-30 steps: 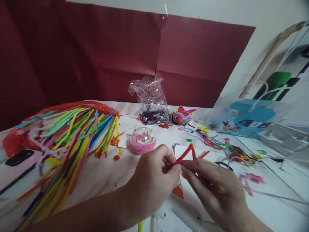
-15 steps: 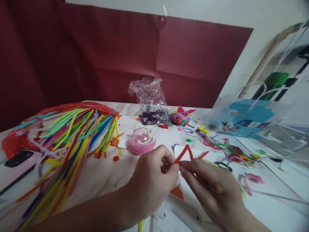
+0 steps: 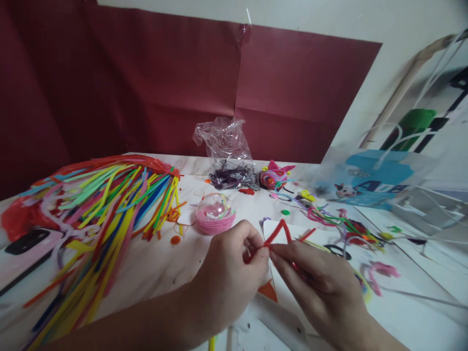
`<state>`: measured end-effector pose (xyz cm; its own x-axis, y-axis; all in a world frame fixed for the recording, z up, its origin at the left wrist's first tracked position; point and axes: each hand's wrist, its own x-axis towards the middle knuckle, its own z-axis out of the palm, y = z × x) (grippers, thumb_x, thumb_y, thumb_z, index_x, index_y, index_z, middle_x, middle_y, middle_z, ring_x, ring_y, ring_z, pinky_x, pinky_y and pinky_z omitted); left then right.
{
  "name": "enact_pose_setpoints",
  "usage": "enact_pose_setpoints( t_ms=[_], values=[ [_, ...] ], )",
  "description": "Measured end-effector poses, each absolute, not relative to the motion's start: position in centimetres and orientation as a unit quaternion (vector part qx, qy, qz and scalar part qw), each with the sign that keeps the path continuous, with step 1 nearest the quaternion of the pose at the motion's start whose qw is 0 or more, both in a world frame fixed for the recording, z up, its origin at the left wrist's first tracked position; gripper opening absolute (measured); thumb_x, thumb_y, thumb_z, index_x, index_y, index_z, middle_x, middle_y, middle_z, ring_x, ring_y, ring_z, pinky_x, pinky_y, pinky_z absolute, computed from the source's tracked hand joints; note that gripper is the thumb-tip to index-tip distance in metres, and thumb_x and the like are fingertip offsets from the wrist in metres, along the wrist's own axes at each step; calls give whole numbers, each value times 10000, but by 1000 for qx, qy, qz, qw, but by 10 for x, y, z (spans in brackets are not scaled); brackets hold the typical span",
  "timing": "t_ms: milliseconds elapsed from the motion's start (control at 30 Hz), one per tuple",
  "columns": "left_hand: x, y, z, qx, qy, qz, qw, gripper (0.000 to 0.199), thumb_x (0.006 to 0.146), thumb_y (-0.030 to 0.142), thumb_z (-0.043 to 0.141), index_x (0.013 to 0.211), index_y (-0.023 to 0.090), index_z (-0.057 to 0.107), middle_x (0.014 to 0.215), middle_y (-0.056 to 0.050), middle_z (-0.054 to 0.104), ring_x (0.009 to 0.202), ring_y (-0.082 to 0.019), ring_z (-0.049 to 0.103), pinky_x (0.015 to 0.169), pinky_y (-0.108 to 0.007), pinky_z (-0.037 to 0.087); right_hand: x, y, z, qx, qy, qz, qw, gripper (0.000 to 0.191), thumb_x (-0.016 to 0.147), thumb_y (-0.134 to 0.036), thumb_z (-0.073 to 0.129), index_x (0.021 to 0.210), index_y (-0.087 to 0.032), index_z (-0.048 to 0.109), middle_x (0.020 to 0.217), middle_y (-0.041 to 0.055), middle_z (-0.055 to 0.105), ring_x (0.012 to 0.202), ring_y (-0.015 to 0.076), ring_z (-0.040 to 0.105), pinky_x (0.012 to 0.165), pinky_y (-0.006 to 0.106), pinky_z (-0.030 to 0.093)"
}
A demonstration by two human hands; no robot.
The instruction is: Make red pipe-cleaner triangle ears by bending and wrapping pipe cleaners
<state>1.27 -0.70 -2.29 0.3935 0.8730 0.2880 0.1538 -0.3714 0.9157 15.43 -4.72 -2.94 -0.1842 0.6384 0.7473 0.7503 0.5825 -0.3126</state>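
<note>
A red pipe cleaner, bent into a pointed zigzag, is pinched between both hands above the table. My left hand grips one part of it between thumb and curled fingers. Close against it, my right hand pinches the same pipe cleaner, with its fingertips almost touching the left thumb. The fingers hide the lower bends. Under the hands lies a white card, with an orange triangular piece at its near edge. Just beyond my left hand sits a clear ball with a pink wound base.
A large bundle of coloured pipe cleaners spreads over the left, beside a pink phone. At the back stand a clear plastic bag and a pink decorated ball. Loose coloured pieces and a blue carrier bag occupy the right.
Both hands keep their pinch on the red pipe cleaner, nearly still. The whole view has shifted very slightly.
</note>
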Motion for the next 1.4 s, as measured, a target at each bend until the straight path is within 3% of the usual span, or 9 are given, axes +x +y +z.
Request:
enact_pose_setpoints(
  t_ms=[867,1400],
  values=[
    [13,-8,-19,726,377,416,398,98,694,132,494,641,198,446,465,89,395,408,-62,373,407,-178,305,152,-49,-28,-456,-772,-65,439,194,815,-113,467,706,-146,624,499,0,564,415,108,496,409,206,374],
    [13,-9,-17,733,379,410,389,87,686,127,488,649,198,452,509,69,443,462,-81,442,441,-189,350,152,-50,-30,-455,-769,-72,443,187,823,-124,471,727,-154,629,516,0,584,424,106,514,420,202,385]
  ],
)
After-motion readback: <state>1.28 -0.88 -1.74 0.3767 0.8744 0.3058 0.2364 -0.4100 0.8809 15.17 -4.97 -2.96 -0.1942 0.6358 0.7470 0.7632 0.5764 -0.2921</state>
